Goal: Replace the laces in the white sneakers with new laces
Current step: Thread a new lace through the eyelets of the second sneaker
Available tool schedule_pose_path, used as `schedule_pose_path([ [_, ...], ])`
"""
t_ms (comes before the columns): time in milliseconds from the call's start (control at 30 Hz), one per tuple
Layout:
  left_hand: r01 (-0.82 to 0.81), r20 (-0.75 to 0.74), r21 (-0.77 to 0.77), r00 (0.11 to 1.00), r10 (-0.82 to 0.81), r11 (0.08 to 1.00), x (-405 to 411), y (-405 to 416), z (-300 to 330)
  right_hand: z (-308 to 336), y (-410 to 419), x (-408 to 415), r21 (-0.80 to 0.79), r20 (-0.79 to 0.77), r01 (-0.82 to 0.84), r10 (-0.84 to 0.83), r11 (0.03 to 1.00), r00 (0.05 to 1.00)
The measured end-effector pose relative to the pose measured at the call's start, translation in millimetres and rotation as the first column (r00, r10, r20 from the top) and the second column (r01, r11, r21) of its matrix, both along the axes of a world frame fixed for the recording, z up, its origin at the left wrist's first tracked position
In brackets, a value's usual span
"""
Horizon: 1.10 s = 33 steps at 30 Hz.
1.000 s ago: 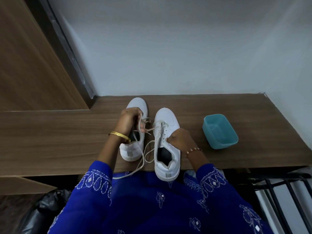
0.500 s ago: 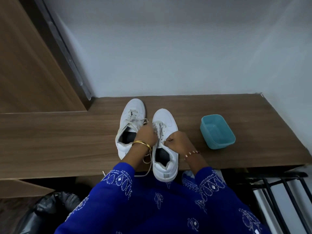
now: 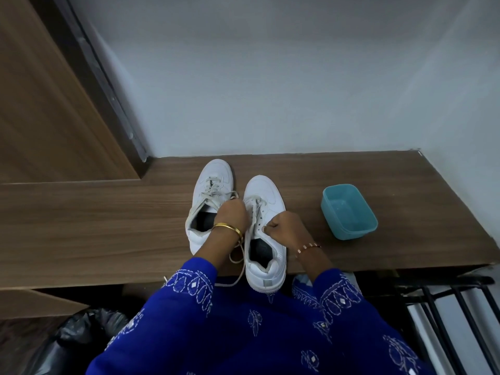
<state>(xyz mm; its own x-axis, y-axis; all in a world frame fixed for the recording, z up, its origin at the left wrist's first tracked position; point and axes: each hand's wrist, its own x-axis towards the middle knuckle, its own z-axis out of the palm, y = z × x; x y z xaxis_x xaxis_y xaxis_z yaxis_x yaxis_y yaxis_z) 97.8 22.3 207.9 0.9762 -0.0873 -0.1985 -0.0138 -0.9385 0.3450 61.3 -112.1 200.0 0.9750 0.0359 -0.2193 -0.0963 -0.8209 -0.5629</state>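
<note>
Furthest to the left of both hands, a wooden door [image 3: 40, 109] stands beside the wooden shelf [image 3: 94, 226], with a black plastic bag [image 3: 81, 339] low down. The left sneaker [image 3: 209, 201] stands on the shelf, its toe pointing away; its lace is loosened and its heel is covered by the left forearm. The left hand [image 3: 233, 216], wearing a gold bangle [image 3: 227, 228], is curled at the gap between the two shoes and grips the off-white lace [image 3: 239, 269] of the right sneaker [image 3: 266, 234]; the lace loops down under the wrist and trails over the shelf's front edge. Just right of it, the right hand [image 3: 284, 230], with a beaded bracelet [image 3: 308, 247], is closed at the eyelet row on that sneaker's right side, thumb and forefinger pinched together; whether they hold lace cannot be told. Right of that hand, apart from it, sits a teal plastic tub [image 3: 349, 211]. Beyond, lower, is a black metal rack [image 3: 446, 307].
</note>
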Motion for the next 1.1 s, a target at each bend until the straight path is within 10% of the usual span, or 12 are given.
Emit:
schedule_pose_path([
  [667, -0.334, -0.233, -0.553, 0.941, 0.243, 0.763, 10, -18, 1, 8, 2, -23, -0.013, 0.078, -0.011, 0.012, 1.0, 0.997],
  [1100, -0.474, -0.465, -0.88, 0.874, 0.139, 0.041, 29, -7, 29, 4, -2, -23, 0.255, 0.081, 0.248, -0.276, 0.935, 0.958],
])
